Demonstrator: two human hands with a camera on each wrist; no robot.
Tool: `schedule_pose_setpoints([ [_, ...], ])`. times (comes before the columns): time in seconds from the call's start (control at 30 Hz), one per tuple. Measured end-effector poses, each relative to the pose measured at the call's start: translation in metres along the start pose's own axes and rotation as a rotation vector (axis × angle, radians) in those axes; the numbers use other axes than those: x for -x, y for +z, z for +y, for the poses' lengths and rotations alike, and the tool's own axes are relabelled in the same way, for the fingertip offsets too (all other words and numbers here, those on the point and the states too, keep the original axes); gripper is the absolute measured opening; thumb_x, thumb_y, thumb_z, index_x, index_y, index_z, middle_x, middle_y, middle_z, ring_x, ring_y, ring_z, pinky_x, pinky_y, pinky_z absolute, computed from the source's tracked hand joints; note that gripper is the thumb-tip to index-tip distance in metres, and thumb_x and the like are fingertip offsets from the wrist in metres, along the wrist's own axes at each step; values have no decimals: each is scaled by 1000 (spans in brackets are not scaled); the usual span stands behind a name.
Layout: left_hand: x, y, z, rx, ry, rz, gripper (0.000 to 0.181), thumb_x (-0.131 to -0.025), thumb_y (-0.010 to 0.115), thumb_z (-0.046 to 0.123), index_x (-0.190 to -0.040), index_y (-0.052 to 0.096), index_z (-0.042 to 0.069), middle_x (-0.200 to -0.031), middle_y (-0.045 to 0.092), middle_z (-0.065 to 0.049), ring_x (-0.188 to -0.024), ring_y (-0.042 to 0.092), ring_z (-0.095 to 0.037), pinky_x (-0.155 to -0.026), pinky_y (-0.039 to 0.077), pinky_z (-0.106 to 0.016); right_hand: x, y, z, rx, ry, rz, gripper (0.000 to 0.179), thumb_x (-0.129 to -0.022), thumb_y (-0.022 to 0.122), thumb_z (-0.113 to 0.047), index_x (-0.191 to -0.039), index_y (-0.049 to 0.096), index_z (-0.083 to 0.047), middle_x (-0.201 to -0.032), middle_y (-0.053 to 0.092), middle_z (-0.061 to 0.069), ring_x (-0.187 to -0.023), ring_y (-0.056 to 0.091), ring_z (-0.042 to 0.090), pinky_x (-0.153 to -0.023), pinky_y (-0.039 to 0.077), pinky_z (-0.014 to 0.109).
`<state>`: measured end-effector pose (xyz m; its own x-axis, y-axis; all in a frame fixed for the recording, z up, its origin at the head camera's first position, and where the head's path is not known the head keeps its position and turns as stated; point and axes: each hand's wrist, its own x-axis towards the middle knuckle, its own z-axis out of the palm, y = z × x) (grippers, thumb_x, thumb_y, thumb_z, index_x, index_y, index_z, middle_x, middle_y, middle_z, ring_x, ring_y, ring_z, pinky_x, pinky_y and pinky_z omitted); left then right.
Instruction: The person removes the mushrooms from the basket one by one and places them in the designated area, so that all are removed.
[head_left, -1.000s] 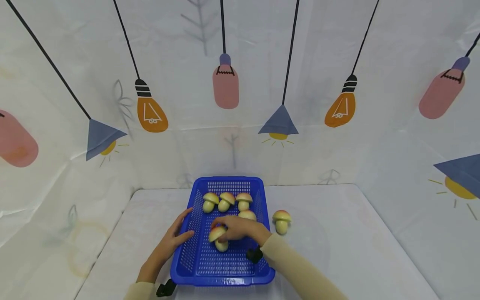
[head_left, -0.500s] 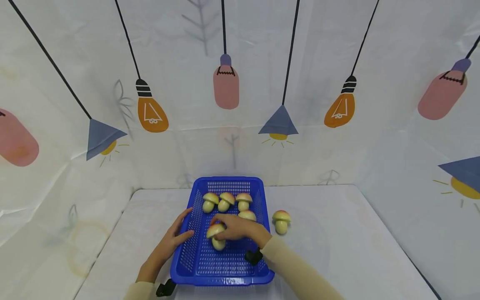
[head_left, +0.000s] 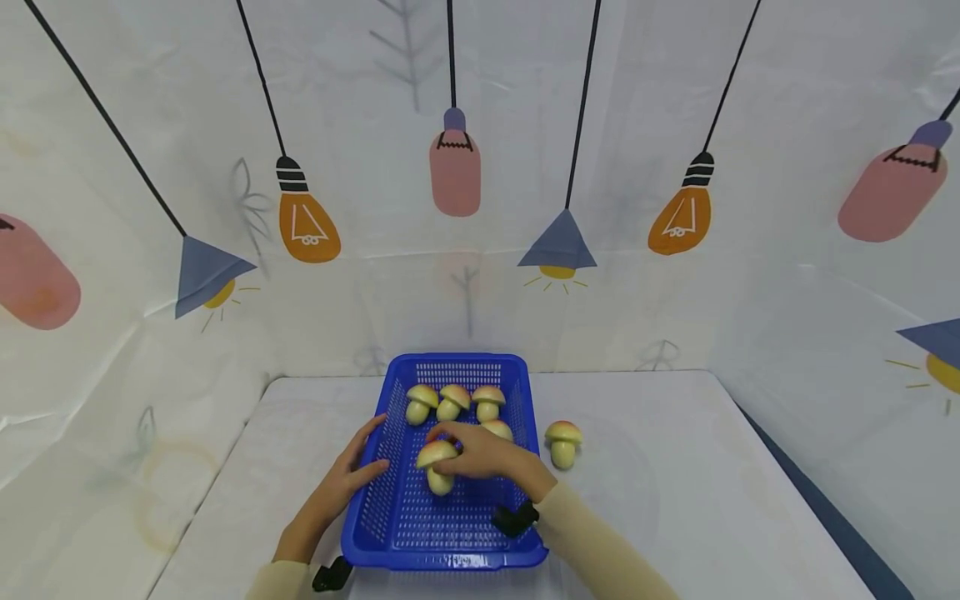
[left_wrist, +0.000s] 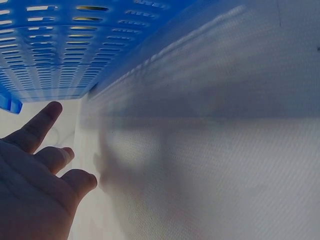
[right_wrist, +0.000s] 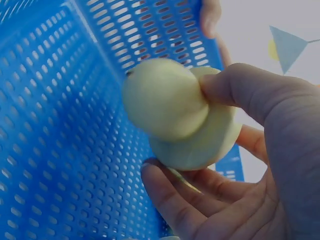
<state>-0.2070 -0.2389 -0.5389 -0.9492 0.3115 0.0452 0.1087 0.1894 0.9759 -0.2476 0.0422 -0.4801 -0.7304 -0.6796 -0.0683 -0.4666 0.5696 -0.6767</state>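
In the head view a blue plastic basket (head_left: 442,557) with slotted walls stands on the white table. Over its middle, my right hand (head_left: 480,450) grips a toy mushroom (head_left: 437,468) with a reddish-yellow cap and pale stem. In the right wrist view the thumb presses by the stem (right_wrist: 162,100) and the fingers curl round the cap. My left hand (head_left: 348,475) rests at the basket's left rim, thumb over the edge. Its fingers (left_wrist: 37,127) are fairly straight outside the slotted wall in the left wrist view.
Three toy mushrooms (head_left: 452,403) lie in a row at the basket's far end. Another mushroom (head_left: 498,429) is partly hidden behind my right hand. One more mushroom (head_left: 562,443) lies on the table right of the basket. A white printed sheet (head_left: 480,300) hangs behind.
My right hand has shifted slightly away from me with the mushroom, whose stem now sits a little higher in the head view. The left hand keeps its place.
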Motion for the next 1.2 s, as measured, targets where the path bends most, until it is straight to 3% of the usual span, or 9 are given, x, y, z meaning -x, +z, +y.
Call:
schedule_pose_setpoints([
  [0.17, 0, 0, 2, -1, -4, 5, 75, -101, 58, 19, -165, 19, 23, -158, 31, -34, -125, 56, -44, -89, 59, -50, 5, -3, 3, -53, -57, 40, 40, -96, 70, -33, -133, 62, -19, -125, 67, -1, -111, 63, 12, -90, 52, 25],
  [0.43, -1, 1, 2, -14, -3, 15, 75, -100, 59, 20, -164, 20, 23, -156, 34, -35, -122, 58, -41, -87, 60, -49, 16, -8, 5, -107, -105, 110, 39, -94, 69, -25, -131, 62, -16, -118, 68, 1, -99, 62, 14, -84, 52, 25],
  [0.67, -1, 1, 1, -8, 3, 10, 74, -101, 58, 20, -164, 20, 24, -156, 34, -35, -122, 58, -43, -87, 60, -50, 31, -16, 8, -242, -104, 204, 46, -94, 69, -21, -137, 60, -9, -131, 67, 4, -112, 63, 22, -98, 51, 40],
  [0.77, -1, 1, 2, -10, 0, 10, 74, -101, 58, 21, -164, 20, 24, -155, 34, -35, -122, 58, -42, -87, 59, -51, 37, -19, 8, -289, -96, 250, 46, -95, 69, -20, -138, 60, -8, -132, 66, 4, -114, 63, 21, -99, 52, 39],
  [0.97, 0, 1, 3, -12, -6, 16, 75, -100, 58, 22, -164, 20, 23, -155, 34, -35, -123, 57, -42, -88, 59, -50, 52, -29, 7, -411, -92, 313, 49, -96, 68, -16, -142, 58, -3, -141, 60, 18, -122, 62, 30, -98, 53, 36],
  [1.2, 0, 2, 3, -7, 2, 14, 74, -101, 58, 21, -164, 20, 24, -158, 31, -34, -125, 56, -44, -89, 59, -51, 67, -38, 13, -460, -113, 423, 51, -97, 69, -11, -145, 55, -1, -146, 56, 22, -119, 62, 29, -94, 53, 30],
])
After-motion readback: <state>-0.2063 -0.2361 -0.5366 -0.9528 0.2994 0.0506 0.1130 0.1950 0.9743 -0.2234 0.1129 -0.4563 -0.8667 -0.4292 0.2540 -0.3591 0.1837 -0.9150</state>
